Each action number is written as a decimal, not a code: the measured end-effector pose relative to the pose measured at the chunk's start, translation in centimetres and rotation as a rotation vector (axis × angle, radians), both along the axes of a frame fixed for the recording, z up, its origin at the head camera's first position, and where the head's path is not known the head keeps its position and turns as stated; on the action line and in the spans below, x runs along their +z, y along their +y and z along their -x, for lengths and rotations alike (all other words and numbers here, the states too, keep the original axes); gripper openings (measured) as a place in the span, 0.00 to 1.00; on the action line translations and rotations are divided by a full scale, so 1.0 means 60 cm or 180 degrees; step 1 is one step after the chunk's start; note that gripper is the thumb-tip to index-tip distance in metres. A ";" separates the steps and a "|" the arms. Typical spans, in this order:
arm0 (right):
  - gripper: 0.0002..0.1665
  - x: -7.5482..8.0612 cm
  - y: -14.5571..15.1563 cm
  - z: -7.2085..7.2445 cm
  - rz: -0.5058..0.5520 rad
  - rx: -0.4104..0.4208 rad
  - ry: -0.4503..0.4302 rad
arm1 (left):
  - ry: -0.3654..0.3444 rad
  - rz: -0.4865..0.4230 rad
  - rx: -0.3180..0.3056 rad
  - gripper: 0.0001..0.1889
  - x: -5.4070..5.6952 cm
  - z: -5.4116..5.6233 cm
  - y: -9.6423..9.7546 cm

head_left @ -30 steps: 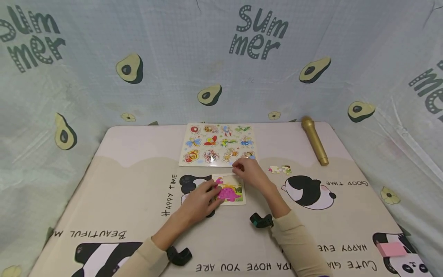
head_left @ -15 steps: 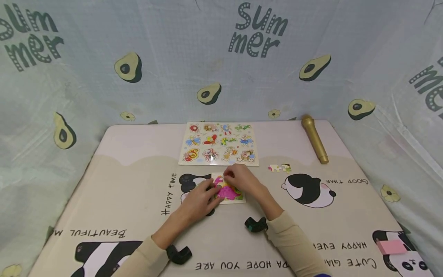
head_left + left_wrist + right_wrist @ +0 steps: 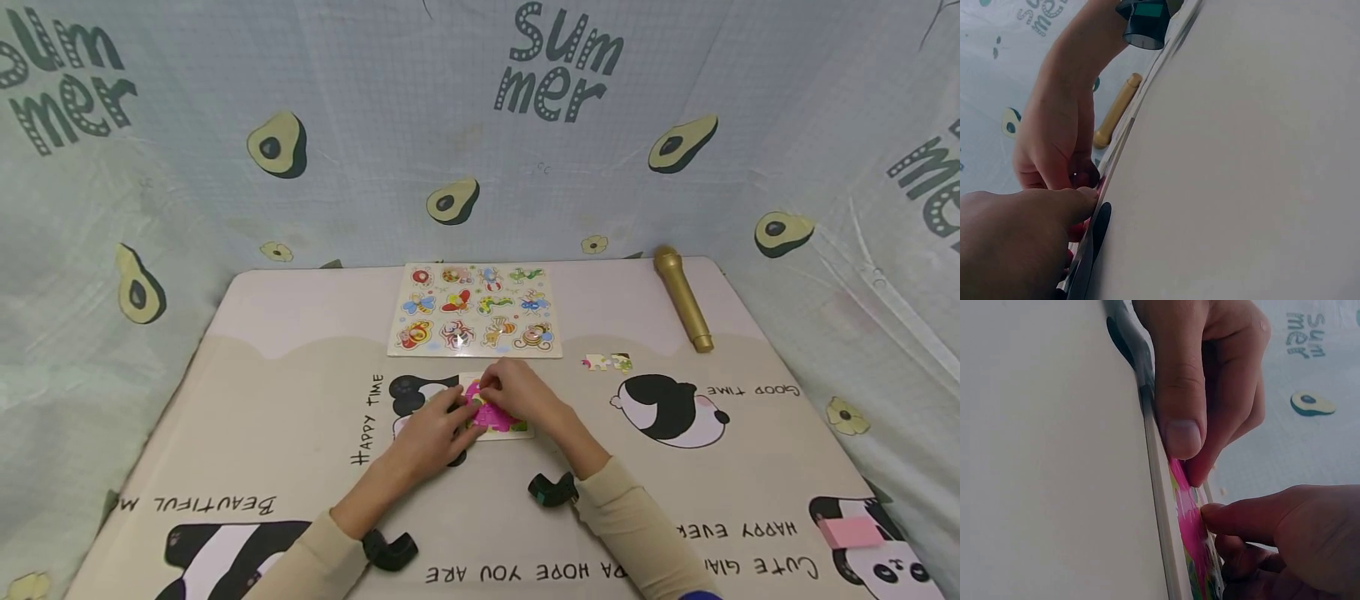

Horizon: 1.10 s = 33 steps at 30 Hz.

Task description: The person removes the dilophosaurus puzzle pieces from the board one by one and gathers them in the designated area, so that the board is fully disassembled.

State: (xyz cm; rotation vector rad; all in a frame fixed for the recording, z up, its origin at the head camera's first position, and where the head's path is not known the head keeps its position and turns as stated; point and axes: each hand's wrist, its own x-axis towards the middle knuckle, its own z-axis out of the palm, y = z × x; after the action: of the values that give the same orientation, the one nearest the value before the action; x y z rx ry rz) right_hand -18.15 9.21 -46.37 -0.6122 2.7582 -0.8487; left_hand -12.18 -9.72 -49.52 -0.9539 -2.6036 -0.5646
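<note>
A small square jigsaw puzzle with a pink dinosaur lies in its pale frame on the table. My left hand rests at its left edge, thumb and fingers extended onto it; in the right wrist view the left thumb lies along the near side. My right hand is over the upper part with curled fingers, pinching what looks like a puzzle piece, mostly hidden by the fingertips. In the right wrist view this right hand touches the picture surface. Two loose puzzle pieces lie to the right.
Behind the puzzle lies a larger insect picture board. A gold microphone-shaped object lies at the back right. A pink pad sits at the front right. Printed cloth hangs around the table's back and sides.
My right hand has moved left and slightly down from the puzzle's upper right corner to its upper middle, covering more of the picture. The left hand has stayed at the left edge.
</note>
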 end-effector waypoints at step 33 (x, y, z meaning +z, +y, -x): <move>0.10 -0.004 -0.002 -0.007 0.0276 -0.0268 -0.0324 | -0.0018 -0.0003 -0.0009 0.15 -0.001 0.000 0.002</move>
State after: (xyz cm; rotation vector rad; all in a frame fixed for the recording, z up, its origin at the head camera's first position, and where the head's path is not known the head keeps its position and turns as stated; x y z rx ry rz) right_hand -17.71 9.11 -46.61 -0.4564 2.6834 -0.9936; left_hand -12.19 -9.57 -49.58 -0.9572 -2.6074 -0.5699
